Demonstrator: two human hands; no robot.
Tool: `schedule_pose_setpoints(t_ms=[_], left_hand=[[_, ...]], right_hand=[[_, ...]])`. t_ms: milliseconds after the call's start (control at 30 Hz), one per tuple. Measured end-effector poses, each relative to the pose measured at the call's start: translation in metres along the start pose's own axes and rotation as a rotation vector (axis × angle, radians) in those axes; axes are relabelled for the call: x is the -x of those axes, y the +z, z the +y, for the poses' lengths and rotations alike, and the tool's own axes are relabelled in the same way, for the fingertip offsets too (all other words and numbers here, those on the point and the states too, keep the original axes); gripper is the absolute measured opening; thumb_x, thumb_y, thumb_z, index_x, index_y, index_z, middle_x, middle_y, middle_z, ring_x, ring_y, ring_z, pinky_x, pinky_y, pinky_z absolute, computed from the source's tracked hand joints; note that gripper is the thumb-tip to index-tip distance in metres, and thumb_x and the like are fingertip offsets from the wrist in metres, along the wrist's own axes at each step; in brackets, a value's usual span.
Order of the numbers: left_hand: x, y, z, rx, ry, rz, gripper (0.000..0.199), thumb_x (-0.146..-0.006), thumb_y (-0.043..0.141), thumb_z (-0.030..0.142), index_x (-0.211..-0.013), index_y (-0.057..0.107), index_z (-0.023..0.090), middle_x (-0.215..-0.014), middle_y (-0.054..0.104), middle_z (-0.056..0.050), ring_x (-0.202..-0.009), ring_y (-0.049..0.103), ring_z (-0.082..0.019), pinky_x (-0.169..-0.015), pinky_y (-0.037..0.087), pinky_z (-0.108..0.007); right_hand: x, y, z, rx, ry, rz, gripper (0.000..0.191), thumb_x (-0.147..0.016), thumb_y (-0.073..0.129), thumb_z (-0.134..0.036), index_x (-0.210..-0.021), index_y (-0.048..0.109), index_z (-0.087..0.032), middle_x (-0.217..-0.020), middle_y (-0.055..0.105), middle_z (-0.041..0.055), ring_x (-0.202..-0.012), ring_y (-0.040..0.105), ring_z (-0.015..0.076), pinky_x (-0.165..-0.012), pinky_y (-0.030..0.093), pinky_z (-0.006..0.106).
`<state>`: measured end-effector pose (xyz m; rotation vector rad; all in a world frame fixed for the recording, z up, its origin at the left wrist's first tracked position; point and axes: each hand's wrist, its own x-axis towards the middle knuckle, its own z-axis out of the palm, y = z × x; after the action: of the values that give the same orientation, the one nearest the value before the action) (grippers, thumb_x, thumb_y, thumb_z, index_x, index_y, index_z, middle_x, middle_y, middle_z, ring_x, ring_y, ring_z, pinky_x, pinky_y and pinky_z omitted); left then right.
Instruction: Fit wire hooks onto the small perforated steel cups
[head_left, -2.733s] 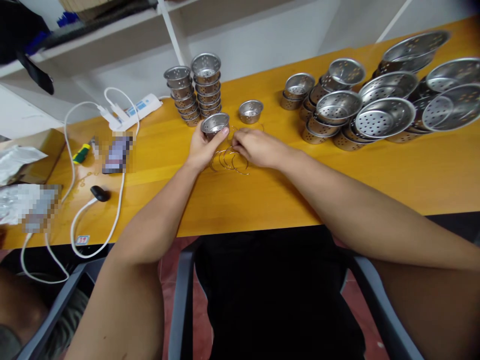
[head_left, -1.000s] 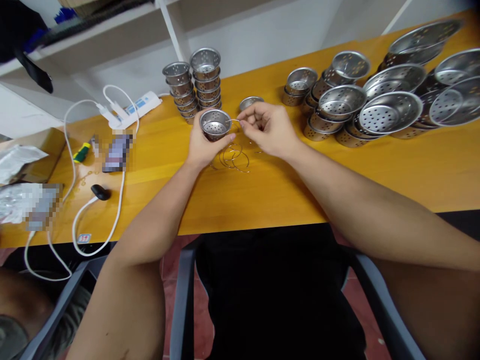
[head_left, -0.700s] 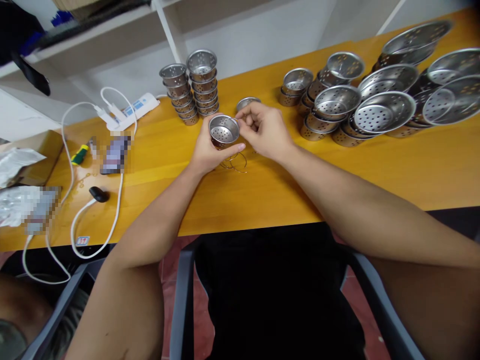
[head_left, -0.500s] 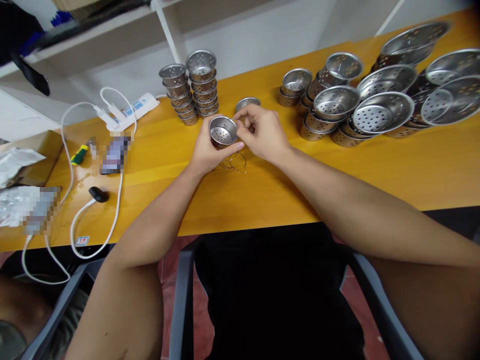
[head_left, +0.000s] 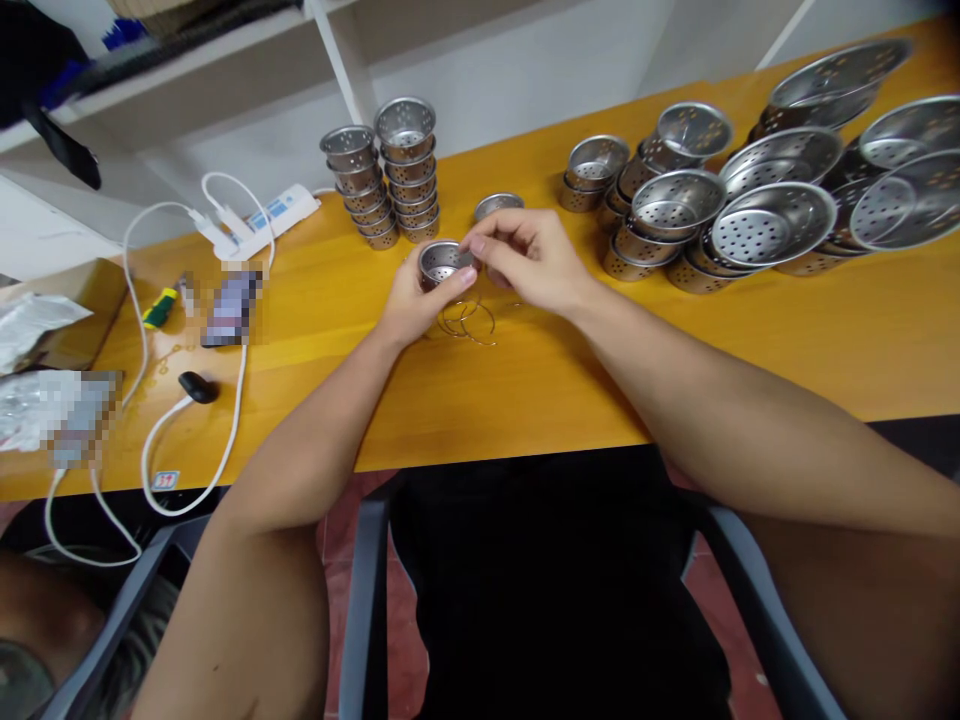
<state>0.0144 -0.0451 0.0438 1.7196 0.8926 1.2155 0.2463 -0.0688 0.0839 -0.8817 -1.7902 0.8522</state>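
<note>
A small perforated metal cup (head_left: 441,262) sits in my left hand (head_left: 412,300), whose fingers wrap its far-left side while the thumb presses the near right side. At the cup's right rim is my right hand (head_left: 529,258), thumb and forefinger pinched together; what lies between these fingertips is too small to make out. Thin wire rings (head_left: 469,322) lie on the table just below the cup. Partly hidden behind my right hand stands another perforated cup (head_left: 498,204).
Two tall stacks of perforated cups (head_left: 407,165) stand behind my left hand. Larger perforated cups and bowls (head_left: 772,225) fill the right of the wooden table (head_left: 510,400). Leftward lie a power strip (head_left: 262,225), a phone (head_left: 232,308), white cables and a green-yellow tool (head_left: 160,309).
The cup has tilted, so less of its inside shows. My left thumb has shifted up along its rim, and the right fingertips have moved slightly left over the edge.
</note>
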Motion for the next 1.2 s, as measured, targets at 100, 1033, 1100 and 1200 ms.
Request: schedule_pose_setpoints(t_ms=[100, 1033, 1100, 1200], left_hand=[[-0.001, -0.003, 0.001, 0.022, -0.014, -0.049, 0.093, -0.078, 0.100, 0.103, -0.125, 0.085, 0.024, -0.118, 0.084, -0.008, -0.126, 0.084, -0.034, -0.132, 0.066, -0.061], [-0.004, -0.010, -0.034, -0.324, 0.175, -0.106, 0.099, -0.090, 0.095, 0.097, -0.149, 0.069, 0.021, -0.140, 0.085, -0.014, -0.127, 0.085, -0.032, -0.117, 0.072, -0.052], [-0.004, -0.010, -0.035, -0.328, 0.184, -0.106, 0.102, -0.090, 0.094, 0.099, -0.150, 0.068, 0.021, -0.140, 0.084, -0.015, -0.128, 0.085, -0.032, -0.117, 0.071, -0.052], [-0.005, -0.010, -0.037, -0.324, 0.198, -0.104, 0.104, -0.089, 0.092, 0.101, -0.150, 0.068, 0.020, -0.140, 0.084, -0.015, -0.125, 0.084, -0.032, -0.116, 0.072, -0.054]], right_hand=[[0.001, -0.006, -0.005, -0.121, 0.046, -0.099, 0.080, -0.094, 0.084, -0.107, -0.116, 0.075, -0.031, -0.094, 0.074, 0.0044, -0.074, 0.065, 0.0224, -0.065, 0.060, 0.040], [-0.006, 0.013, 0.036, -0.128, -0.037, -0.008, 0.074, -0.089, 0.102, -0.095, -0.097, 0.073, -0.028, -0.084, 0.071, 0.0017, -0.073, 0.061, 0.0203, -0.064, 0.055, 0.039], [-0.006, 0.013, 0.038, -0.105, -0.048, -0.013, 0.076, -0.090, 0.100, -0.098, -0.098, 0.073, -0.027, -0.085, 0.072, 0.0015, -0.074, 0.061, 0.0201, -0.064, 0.055, 0.039], [-0.005, 0.013, 0.039, -0.089, -0.057, -0.027, 0.077, -0.090, 0.097, -0.100, -0.098, 0.073, -0.027, -0.085, 0.071, 0.0009, -0.074, 0.060, 0.0196, -0.063, 0.055, 0.038]])
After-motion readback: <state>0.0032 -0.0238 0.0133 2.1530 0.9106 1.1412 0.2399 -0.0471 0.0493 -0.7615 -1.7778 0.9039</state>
